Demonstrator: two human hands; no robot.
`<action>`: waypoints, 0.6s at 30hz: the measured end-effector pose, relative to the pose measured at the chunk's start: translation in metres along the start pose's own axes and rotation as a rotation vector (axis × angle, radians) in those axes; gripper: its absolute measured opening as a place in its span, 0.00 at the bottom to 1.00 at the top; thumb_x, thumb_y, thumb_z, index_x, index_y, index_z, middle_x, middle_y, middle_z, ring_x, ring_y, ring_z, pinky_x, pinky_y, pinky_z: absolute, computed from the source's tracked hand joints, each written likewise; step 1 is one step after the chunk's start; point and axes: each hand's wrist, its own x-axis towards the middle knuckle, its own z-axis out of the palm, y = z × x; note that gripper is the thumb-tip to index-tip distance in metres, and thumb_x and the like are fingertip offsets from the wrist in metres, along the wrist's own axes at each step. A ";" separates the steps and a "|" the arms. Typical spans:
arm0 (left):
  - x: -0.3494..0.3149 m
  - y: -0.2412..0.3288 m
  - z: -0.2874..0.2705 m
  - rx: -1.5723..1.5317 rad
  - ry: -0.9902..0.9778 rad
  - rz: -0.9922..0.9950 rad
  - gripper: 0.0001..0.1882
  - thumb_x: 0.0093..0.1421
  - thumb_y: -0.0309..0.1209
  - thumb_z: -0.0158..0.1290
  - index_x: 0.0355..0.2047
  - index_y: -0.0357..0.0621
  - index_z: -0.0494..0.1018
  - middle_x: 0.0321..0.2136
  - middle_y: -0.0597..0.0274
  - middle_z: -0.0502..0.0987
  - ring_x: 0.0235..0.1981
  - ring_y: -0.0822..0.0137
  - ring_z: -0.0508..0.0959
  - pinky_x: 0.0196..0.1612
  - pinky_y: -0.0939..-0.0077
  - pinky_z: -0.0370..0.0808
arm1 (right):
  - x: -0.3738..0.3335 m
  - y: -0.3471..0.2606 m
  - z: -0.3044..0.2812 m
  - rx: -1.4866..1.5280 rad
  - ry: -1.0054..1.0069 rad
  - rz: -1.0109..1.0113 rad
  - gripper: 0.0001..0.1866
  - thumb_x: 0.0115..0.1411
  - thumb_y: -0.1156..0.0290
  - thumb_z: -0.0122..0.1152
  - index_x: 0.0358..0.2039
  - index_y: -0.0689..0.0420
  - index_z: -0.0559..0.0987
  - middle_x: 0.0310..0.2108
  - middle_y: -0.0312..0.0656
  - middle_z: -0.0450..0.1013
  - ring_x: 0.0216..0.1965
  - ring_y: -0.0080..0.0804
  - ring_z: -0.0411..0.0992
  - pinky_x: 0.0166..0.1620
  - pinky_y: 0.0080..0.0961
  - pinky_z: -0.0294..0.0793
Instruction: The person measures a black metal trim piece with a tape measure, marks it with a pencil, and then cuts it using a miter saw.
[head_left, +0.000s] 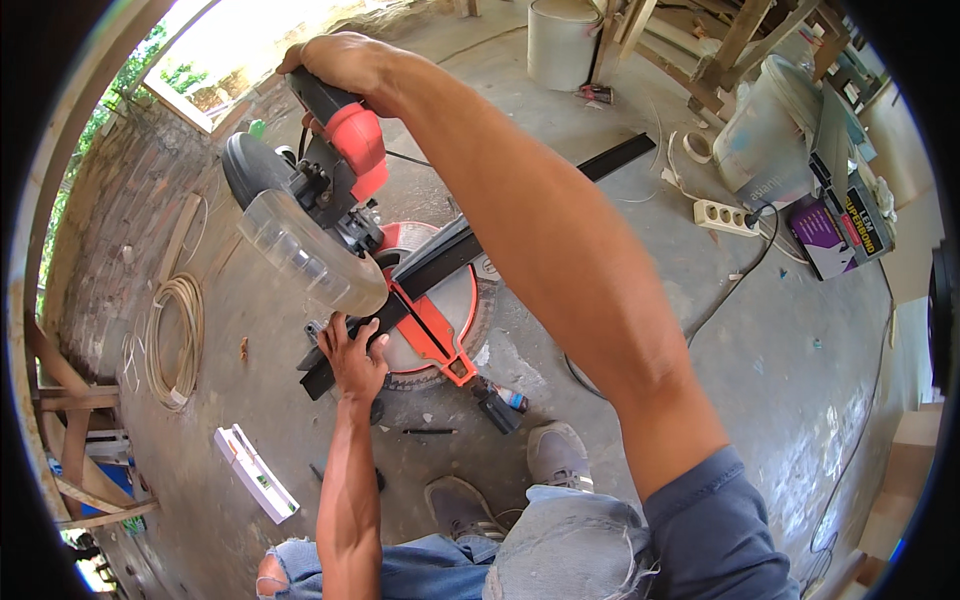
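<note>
A red and black miter saw stands on the floor before me, its head raised and a clear blade guard over the blade. At the far upper left, my right hand is wrapped round the saw's black handle. My left hand presses a long black bar against the saw's fence, just left of the orange table slot. The bar lies slantwise across the saw base and runs out to the far right under my right forearm. Whether it is one piece at the slot, I cannot tell.
On the floor at left lie a coiled cable and a white narrow box. A power strip with a black cord, a purple and black box, and a clear bucket stand at right. A pale can is farther back.
</note>
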 end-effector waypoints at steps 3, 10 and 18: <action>0.001 0.001 0.000 -0.005 -0.007 0.005 0.16 0.57 0.37 0.64 0.45 0.49 0.82 0.59 0.43 0.67 0.64 0.42 0.64 0.67 0.38 0.51 | -0.005 -0.001 -0.006 -0.045 -0.025 -0.021 0.20 0.67 0.60 0.57 0.45 0.67 0.75 0.32 0.50 0.76 0.27 0.35 0.79 0.30 0.34 0.82; 0.001 0.002 -0.005 0.003 0.013 0.009 0.16 0.54 0.32 0.65 0.43 0.48 0.81 0.61 0.44 0.65 0.65 0.44 0.64 0.66 0.42 0.55 | -0.048 0.116 -0.064 -0.097 0.880 -0.417 0.13 0.64 0.67 0.56 0.35 0.65 0.81 0.28 0.42 0.78 0.29 0.31 0.75 0.36 0.30 0.74; 0.005 0.000 -0.021 -0.056 -0.109 0.052 0.16 0.51 0.32 0.66 0.41 0.42 0.81 0.63 0.46 0.64 0.66 0.47 0.63 0.66 0.44 0.56 | -0.126 0.344 -0.145 -0.126 1.257 0.229 0.21 0.55 0.57 0.73 0.31 0.63 0.76 0.28 0.39 0.72 0.26 0.33 0.68 0.36 0.35 0.73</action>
